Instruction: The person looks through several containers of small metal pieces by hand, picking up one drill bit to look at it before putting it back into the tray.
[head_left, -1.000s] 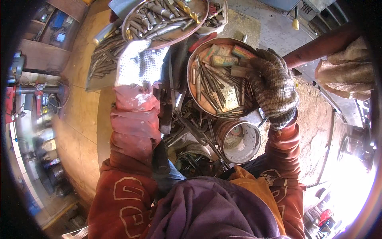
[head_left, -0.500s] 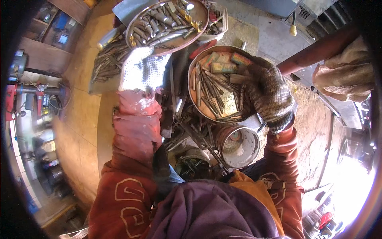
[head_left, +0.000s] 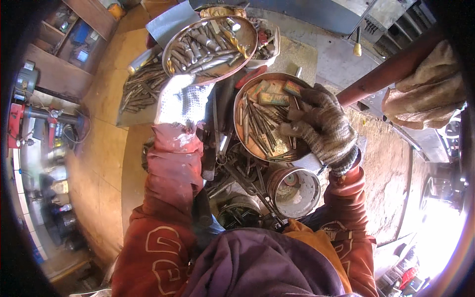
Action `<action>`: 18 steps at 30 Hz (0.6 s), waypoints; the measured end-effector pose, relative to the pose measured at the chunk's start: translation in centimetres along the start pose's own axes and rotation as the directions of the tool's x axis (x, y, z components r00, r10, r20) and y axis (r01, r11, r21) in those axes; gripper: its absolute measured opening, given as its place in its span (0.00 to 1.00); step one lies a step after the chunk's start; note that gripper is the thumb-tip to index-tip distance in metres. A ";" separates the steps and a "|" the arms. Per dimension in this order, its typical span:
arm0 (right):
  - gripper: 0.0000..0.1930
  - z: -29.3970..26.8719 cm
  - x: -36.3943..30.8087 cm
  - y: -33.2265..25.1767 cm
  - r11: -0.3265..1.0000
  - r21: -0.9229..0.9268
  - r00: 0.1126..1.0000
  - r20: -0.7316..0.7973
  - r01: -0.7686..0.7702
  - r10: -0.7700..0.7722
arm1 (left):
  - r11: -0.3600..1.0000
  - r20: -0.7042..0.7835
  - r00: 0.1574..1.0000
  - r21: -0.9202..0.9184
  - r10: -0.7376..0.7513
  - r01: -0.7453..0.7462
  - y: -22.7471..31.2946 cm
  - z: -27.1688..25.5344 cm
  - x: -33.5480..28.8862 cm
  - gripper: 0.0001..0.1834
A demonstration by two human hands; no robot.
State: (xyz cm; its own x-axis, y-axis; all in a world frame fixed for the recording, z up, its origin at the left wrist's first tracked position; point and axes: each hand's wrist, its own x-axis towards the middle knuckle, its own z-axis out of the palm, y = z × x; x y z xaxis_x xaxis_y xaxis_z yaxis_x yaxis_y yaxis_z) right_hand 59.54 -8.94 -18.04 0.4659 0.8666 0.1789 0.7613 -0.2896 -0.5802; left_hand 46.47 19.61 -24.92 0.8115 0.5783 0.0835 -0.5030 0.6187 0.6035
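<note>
The left hand (head_left: pixel 184 103) is gripping the far-left tray (head_left: pixel 246 35) of drill bits (head_left: pixel 202 43); the right hand (head_left: pixel 324 126), fingers parted, is reaching into the nearer round tin (head_left: pixel 272 78).

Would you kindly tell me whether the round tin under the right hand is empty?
Not empty: slim metal bits and small rectangular packets lie inside the round tin, partly covered by the right hand.

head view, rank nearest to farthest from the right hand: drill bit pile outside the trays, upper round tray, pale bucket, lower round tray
1. Lower round tray, beneath the right hand
2. Pale bucket, below that tray in the picture
3. Upper round tray, up and to the left
4. Drill bit pile, farthest left
</note>
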 end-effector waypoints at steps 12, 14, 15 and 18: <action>0.16 0.2 -1.1 1.4 0.998 -0.064 1.000 -0.029 0.007 -0.008 | 0.998 -0.044 0.998 -0.047 -0.034 0.032 0.0 1.1 -0.3 0.42; 0.17 0.9 -1.0 2.1 0.994 0.076 0.990 -0.113 -0.076 0.085 | 0.999 -0.052 0.998 -0.039 -0.034 0.032 0.0 0.5 -0.2 0.42; 0.18 1.1 -1.0 2.2 0.988 0.118 0.984 -0.140 -0.096 0.112 | 0.999 -0.052 0.998 -0.032 -0.031 0.029 0.1 0.4 -0.2 0.42; 0.26 1.4 -1.0 2.8 0.997 -0.017 0.979 -0.188 -0.081 0.076 | 1.000 -0.039 0.999 -0.007 -0.030 0.030 0.1 -0.3 0.2 0.41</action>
State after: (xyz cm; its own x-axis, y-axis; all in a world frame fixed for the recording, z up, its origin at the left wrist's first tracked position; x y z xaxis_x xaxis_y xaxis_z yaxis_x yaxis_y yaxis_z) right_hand 60.62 -10.03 -20.92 0.5992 0.7499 0.2804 0.7285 -0.3655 -0.5793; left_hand 46.51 19.91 -25.06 0.8142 0.5796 0.0343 -0.4804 0.6392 0.6005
